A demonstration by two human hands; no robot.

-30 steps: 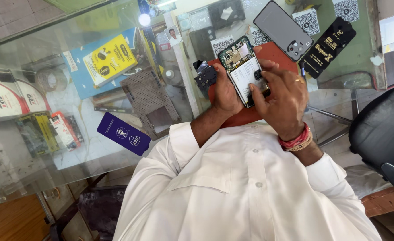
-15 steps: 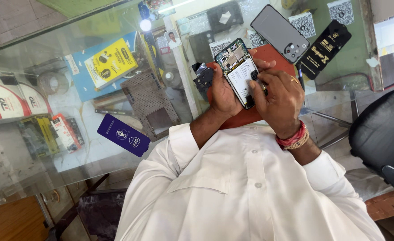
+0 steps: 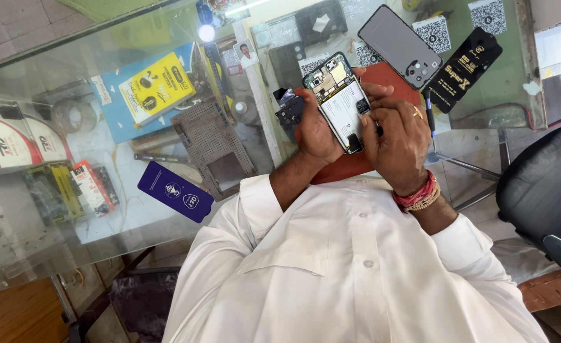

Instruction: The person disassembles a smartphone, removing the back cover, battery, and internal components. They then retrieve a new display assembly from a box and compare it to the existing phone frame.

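Between the left hand [image 3: 318, 130] and right hand [image 3: 398, 143], both closed around it, sits the opened phone [image 3: 339, 101].

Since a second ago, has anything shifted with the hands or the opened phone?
Hardly anything. The left hand still cradles the opened phone and the right hand still presses fingers on its lower part. The whole view only drifted slightly. The grey back cover and black packet stayed put.
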